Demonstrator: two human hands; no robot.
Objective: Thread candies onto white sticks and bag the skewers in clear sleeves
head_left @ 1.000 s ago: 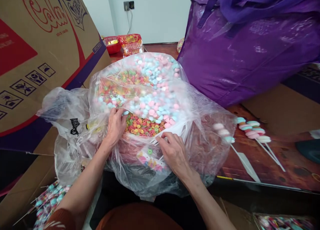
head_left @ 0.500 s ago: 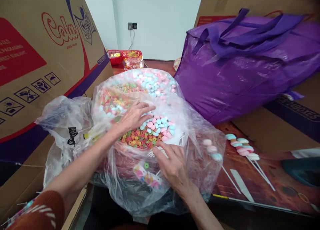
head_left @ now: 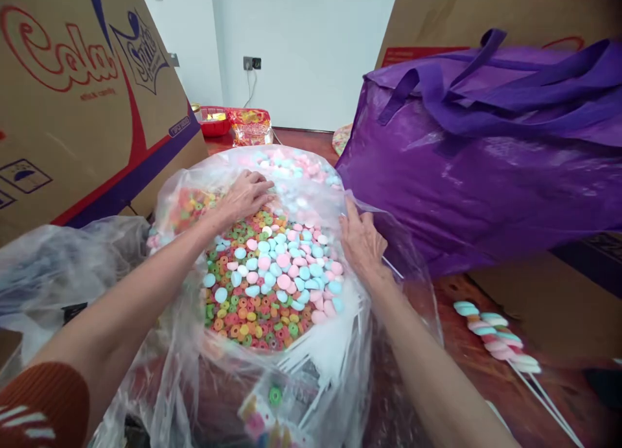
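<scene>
A large round heap of candy lies partly under a clear plastic bag. Pink and blue marshmallows and colourful ring gummies show uncovered in the middle. My left hand, fingers curled, grips the bag's film at the far left of the opening. On the right side my right hand has its fingers bent on the film's edge; its thumb is partly hidden. White sticks lie at the near right of the candy, and a single green ring gummy sits closer to me.
A purple bag stands at the right, before a cardboard box. Another printed cardboard box rises at the left. Candy skewers lie on the red-brown table at the right. Farther back are a red basket and a red packet.
Both hands have moved away from me, drawing the film back. Far more marshmallows and ring gummies now show uncovered. The view has come closer to the candy.
</scene>
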